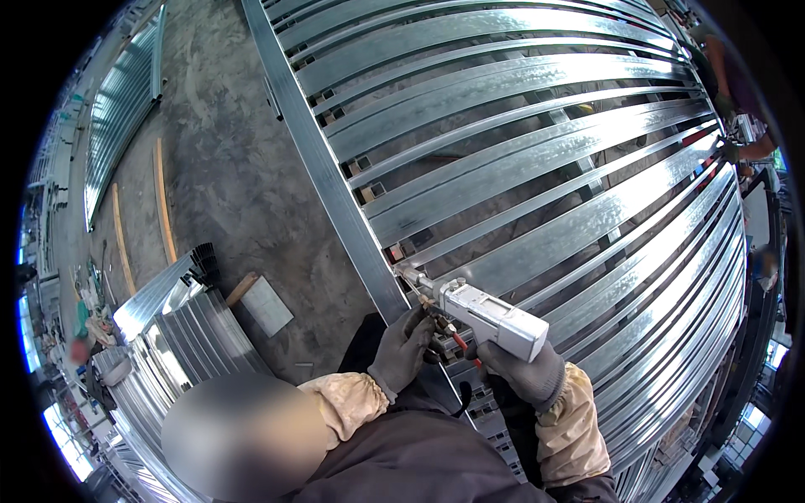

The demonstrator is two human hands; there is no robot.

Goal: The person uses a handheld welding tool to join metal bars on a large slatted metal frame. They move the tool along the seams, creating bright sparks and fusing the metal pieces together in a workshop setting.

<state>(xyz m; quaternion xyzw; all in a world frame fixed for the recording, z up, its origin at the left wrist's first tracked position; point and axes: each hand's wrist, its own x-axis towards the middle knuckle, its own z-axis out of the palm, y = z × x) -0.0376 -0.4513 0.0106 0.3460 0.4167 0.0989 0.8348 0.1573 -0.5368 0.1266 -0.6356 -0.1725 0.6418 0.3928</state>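
Observation:
My right hand (524, 373), in a grey glove, is wrapped round the rear grip of a white handheld welding gun (495, 317). The gun's metal nozzle points up and left at a joint where a thin slat meets the long galvanized steel rail (323, 159). Beneath the nozzle runs a thin feed tube (450, 329) with red and brass-coloured parts. My left hand (401, 350), gloved too, has its fingers curled at this tube beside the rail. Part of its grip is hidden. Wide and narrow steel slats (503, 147) run rightward from the rail.
At the far right another person's gloved hand (728, 151) is beside a similar tool. Stacked steel profiles (210, 335) lie at lower left, near a pale plate (267, 306). Two wooden strips (163, 201) and another slatted panel (126, 109) lie farther left on the concrete floor.

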